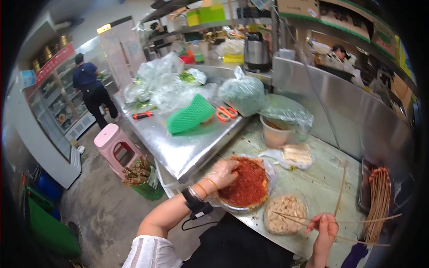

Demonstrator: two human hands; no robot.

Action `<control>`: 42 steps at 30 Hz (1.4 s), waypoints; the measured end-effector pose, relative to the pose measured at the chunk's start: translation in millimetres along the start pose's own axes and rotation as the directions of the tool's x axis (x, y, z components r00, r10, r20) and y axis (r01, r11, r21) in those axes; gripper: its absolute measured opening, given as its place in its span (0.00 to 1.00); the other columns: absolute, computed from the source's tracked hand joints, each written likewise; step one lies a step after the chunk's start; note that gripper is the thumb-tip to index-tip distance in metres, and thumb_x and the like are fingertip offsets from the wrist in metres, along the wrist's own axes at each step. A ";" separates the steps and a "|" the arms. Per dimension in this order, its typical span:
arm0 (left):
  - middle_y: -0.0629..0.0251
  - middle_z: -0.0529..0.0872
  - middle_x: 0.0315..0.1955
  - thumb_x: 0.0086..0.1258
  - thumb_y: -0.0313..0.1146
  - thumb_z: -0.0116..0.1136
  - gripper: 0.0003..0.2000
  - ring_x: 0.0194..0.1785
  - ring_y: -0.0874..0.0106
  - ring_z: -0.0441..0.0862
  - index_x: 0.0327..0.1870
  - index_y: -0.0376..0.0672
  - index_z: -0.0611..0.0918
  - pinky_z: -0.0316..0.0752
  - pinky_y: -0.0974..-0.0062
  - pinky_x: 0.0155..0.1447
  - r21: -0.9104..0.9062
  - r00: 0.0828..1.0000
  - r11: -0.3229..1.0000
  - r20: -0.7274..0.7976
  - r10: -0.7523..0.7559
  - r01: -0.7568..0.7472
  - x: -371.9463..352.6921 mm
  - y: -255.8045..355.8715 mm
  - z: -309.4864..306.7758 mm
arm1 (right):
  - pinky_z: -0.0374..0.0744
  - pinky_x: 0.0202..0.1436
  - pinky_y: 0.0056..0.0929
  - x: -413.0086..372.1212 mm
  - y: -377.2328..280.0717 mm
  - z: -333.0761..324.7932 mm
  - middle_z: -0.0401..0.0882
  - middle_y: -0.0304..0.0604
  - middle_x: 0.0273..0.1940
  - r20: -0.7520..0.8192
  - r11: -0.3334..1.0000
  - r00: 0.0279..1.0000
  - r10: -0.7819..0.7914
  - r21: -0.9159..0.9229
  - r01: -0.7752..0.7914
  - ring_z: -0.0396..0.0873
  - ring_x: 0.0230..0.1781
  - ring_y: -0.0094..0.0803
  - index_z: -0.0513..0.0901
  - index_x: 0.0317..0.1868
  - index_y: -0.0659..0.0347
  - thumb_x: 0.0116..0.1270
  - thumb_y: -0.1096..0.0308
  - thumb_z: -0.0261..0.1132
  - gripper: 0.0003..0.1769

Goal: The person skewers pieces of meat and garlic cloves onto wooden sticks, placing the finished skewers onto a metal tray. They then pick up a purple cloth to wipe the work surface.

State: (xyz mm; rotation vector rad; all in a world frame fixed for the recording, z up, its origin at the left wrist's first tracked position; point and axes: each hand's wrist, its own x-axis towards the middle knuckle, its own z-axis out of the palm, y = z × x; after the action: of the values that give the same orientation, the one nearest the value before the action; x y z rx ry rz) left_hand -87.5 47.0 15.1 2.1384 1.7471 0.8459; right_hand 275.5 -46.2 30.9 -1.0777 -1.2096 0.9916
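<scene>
My left hand, in a clear plastic glove with a band at the wrist, reaches into a bowl of red chopped paste. Its fingers are curled at the paste, and what they hold, if anything, is hidden. Lower right, my right hand is closed around thin bamboo skewers. The skewers' left ends reach over a clear tub of pale, small pieces. Another bare stick lies on the counter just beyond this hand. At the far right, a bundle of loaded skewers rests in and over a dark tray.
A white tub with a plastic bag over it and a pack of pale strips stand behind the bowl. Orange scissors, green netting and bags cover the steel table. A pink stool stands left; a person is beyond.
</scene>
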 end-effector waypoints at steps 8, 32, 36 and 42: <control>0.63 0.85 0.28 0.61 0.29 0.59 0.08 0.32 0.78 0.80 0.40 0.37 0.83 0.76 0.75 0.39 -0.239 0.983 0.956 0.093 -0.155 0.173 -10.7 13.4 4.3 | 0.78 0.25 0.22 -1.5 -18.1 3.5 0.76 0.43 0.24 0.045 0.997 0.998 0.036 0.069 -0.039 0.75 0.22 0.25 0.76 0.32 0.68 0.74 0.63 0.51 0.17; 0.73 0.82 0.34 0.70 0.27 0.54 0.08 0.33 0.84 0.75 0.43 0.34 0.82 0.72 0.86 0.37 -0.860 0.946 0.488 -0.023 -0.324 0.147 -27.4 42.6 37.6 | 0.76 0.31 0.20 12.7 -28.3 3.0 0.76 0.41 0.28 0.122 0.996 0.990 0.076 -0.052 -0.070 0.78 0.25 0.26 0.77 0.39 0.69 0.74 0.61 0.51 0.17; 0.70 0.83 0.34 0.69 0.28 0.55 0.07 0.35 0.82 0.77 0.41 0.34 0.82 0.73 0.84 0.38 -0.869 0.938 0.450 0.046 -0.343 0.206 -31.3 49.5 48.8 | 0.77 0.28 0.20 14.0 -24.5 10.8 0.75 0.41 0.27 0.217 0.995 0.975 0.055 -0.092 -0.035 0.78 0.23 0.26 0.77 0.37 0.69 0.75 0.61 0.50 0.18; 0.67 0.83 0.39 0.70 0.26 0.51 0.11 0.41 0.81 0.78 0.47 0.30 0.80 0.73 0.84 0.44 -0.869 0.952 0.476 -0.020 -0.307 0.135 -39.6 38.1 68.1 | 0.76 0.27 0.17 25.8 -24.1 27.0 0.75 0.39 0.27 0.270 0.977 0.943 0.193 -0.141 -0.160 0.78 0.21 0.24 0.77 0.36 0.68 0.75 0.61 0.49 0.18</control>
State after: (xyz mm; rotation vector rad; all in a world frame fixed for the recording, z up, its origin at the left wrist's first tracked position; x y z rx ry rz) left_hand -21.7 10.8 -29.9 1.1396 1.1699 1.4611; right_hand 251.7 -23.7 60.8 -1.1814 -1.4346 1.2585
